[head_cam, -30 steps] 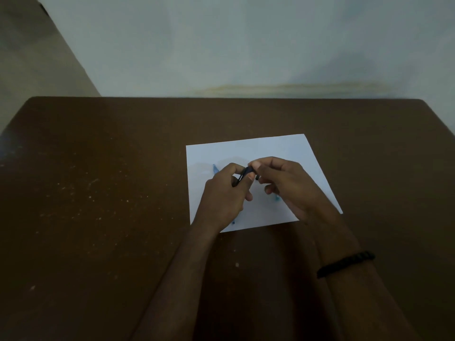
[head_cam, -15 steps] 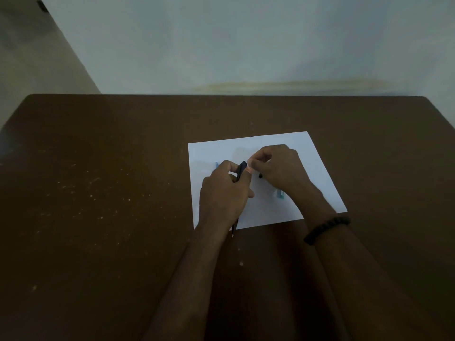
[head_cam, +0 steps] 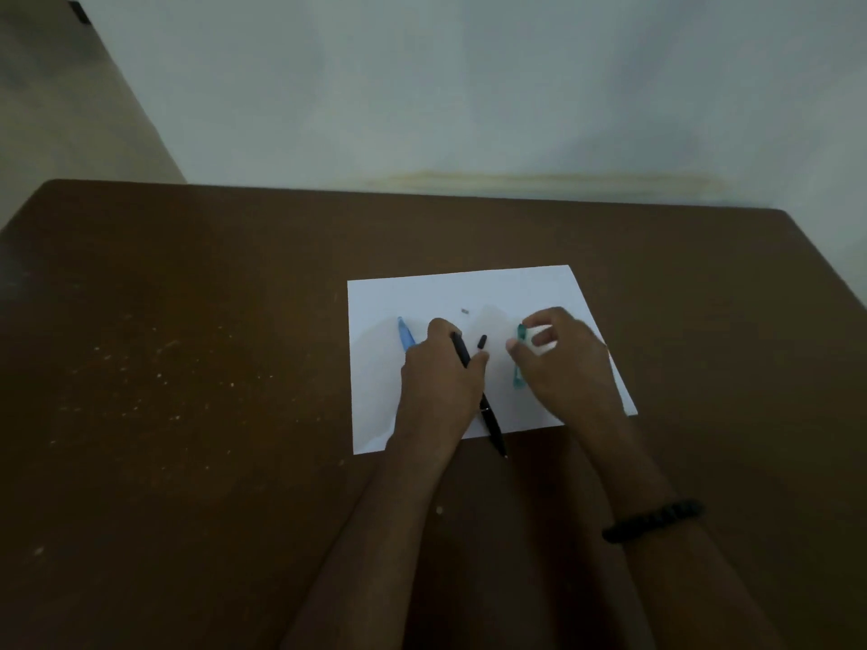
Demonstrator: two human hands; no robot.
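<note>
Table (head_cam: 187,368): bears the paper (head_cam: 469,293).
Left hand (head_cam: 441,382): grips the black pen (head_cam: 490,422), which crosses the paper's near edge.
Right hand (head_cam: 563,363): thumb and fingers curl round the teal pen (head_cam: 519,372).
Blue pen (head_cam: 406,335): lies beside the left hand.
Cap (head_cam: 482,341): off, lying between the hands.
Progress: we judge one pen opened and two left.

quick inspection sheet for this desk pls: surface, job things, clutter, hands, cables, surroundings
surface: brown table with pale specks; white paper sheet lies on it
job's things: black pen, its near end past the paper's near edge; small black piece, teal pen part and blue pen part on the paper
clutter: tiny grey bit on the paper
hands: left hand grips the black pen; right hand at the teal pen part, grip unclear
cables: nothing seen
surroundings: pale wall; black bracelet on the right wrist
</note>
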